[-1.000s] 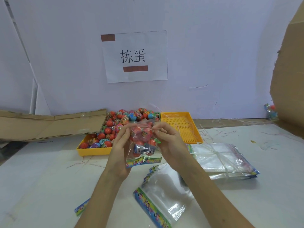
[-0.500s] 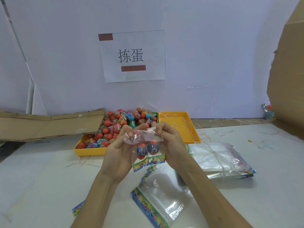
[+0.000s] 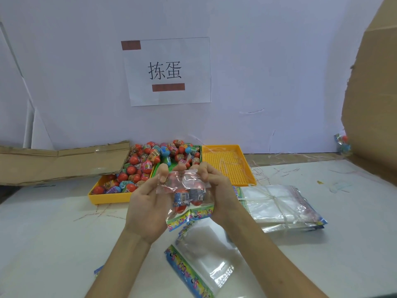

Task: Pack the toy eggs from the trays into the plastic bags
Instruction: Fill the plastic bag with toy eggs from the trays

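Toy eggs (image 3: 186, 197), two that I can count, sit inside the clear plastic bag (image 3: 189, 203) I'm holding up betw both hands, head view only. Eggs are red w/ printed wrappers, side by side in the lower half of the bag, just above its colourful printed strip.

Left hand (image 3: 148, 203) is palm-up under and to the left of the bag, thumb pinching the bag's top edge at its left corner. Right hand (image 3: 217, 190) is curled over the top-right of the bag, fingers clamped on the top edge. Both hands grasp the bag, nothing else in them.

Beyond my left fingertips: yellow tray (image 3: 101, 195) heaped w/ more toy eggs, mostly red, some blue and pink. Just beyond the right knuckles: green tray (image 3: 158, 166), mostly hidden by eggs and by my fingers. Further right of that, a second yellow tray (image 3: 228, 163) w/ a gridded floor and a few clear strands lying in it.

Right of my right wrist: bundle of flat bags (image 3: 277, 205) on the white table (image 3: 43, 244). Below my wrists, near me: one loose flat bag (image 3: 202, 261) w/ printed strip. Left of the left hand, far side: flattened cardboard (image 3: 58, 162). Straight ahead on the wall: paper sign (image 3: 167, 70).
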A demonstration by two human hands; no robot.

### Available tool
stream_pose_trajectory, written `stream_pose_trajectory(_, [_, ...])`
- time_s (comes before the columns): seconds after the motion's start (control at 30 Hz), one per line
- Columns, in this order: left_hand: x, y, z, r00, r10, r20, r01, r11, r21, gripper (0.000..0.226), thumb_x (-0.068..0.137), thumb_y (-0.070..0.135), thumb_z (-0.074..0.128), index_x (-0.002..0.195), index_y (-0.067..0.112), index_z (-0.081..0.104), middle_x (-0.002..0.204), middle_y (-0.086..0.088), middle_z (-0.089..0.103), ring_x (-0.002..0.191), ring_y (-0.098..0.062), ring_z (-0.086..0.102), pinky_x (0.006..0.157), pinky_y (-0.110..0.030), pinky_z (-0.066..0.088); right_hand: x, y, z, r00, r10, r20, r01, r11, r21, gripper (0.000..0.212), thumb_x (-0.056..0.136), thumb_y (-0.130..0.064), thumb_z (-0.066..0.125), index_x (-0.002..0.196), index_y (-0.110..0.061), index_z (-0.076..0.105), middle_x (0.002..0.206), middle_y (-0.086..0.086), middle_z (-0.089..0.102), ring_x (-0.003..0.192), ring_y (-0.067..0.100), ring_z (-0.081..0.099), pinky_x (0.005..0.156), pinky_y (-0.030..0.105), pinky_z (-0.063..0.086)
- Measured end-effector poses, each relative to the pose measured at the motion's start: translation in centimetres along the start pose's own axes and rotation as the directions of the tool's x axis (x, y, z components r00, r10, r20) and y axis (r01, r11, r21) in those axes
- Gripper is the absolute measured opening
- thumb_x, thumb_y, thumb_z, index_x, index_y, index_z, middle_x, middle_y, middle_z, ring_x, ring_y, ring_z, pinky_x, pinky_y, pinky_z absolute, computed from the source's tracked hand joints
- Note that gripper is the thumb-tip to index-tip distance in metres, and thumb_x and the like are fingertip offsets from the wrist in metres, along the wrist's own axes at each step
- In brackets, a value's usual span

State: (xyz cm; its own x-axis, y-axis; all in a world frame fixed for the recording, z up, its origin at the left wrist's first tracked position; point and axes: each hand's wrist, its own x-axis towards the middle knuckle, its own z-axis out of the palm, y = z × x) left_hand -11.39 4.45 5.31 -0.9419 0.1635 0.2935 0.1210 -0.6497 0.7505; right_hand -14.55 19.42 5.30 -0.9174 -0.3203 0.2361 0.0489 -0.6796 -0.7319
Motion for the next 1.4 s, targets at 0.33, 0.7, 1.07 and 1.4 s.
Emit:
stream_pose_trajectory(0.33, [0.0,-0.4,0.4,0.986,-0.158,0.047,0.164,0.967,-0.195,0.021,0.082,-0.001,0.050,0.089,0.016,0.060,0.115,-0.012,0.073,0.107,-0.026,0.072,0.076,-0.035,0.062,0.4,1.3,-0.6,0.989,0.015,-0.147,-0.005,0.998,0.069,0.021,0.064,0.004,0.046,0.057,-0.015,0.051,0.078,0.012,0.050,0.070,0.024,0.048,0.063,0.033,0.040])
stream_pose_trajectory(0.7, [0.5,-0.9,-0.1,0.983,-0.171,-0.061,0.160,0.975,-0.154,0.042,0.077,-0.011,0.051,0.107,0.016,0.062,0.127,-0.012,0.070,0.106,-0.031,0.073,0.073,-0.041,0.062,0.3,1.7,-1.0,0.978,-0.023,-0.210,0.004,0.996,-0.090,0.013,0.074,-0.017,0.053,0.061,-0.014,0.054,0.071,0.002,0.055,0.065,0.017,0.054,0.058,0.029,0.044])
stream_pose_trajectory(1.07, [0.6,0.0,-0.9,0.993,-0.116,-0.029,0.101,0.945,-0.312,0.053,0.076,0.003,0.068,0.128,0.010,0.064,0.138,-0.016,0.062,0.122,-0.031,0.065,0.086,-0.042,0.060,-0.1,1.6,0.5,0.994,0.060,-0.096,-0.065,0.997,-0.052,0.009,0.091,-0.019,0.066,0.095,-0.011,0.063,0.090,0.006,0.065,0.080,0.019,0.065,0.069,0.029,0.053])
stream_pose_trajectory(1.4, [0.7,0.8,-1.1,0.993,-0.092,0.070,0.106,0.965,-0.242,0.063,0.080,0.008,0.065,0.140,0.007,0.048,0.150,-0.014,0.053,0.138,-0.031,0.050,0.109,-0.046,0.045,-0.5,1.7,0.4,0.967,0.196,-0.165,-0.181,0.979,0.098,0.030,0.102,-0.017,0.054,0.090,-0.019,0.081,0.086,-0.003,0.076,0.072,0.005,0.072,0.061,0.018,0.056])
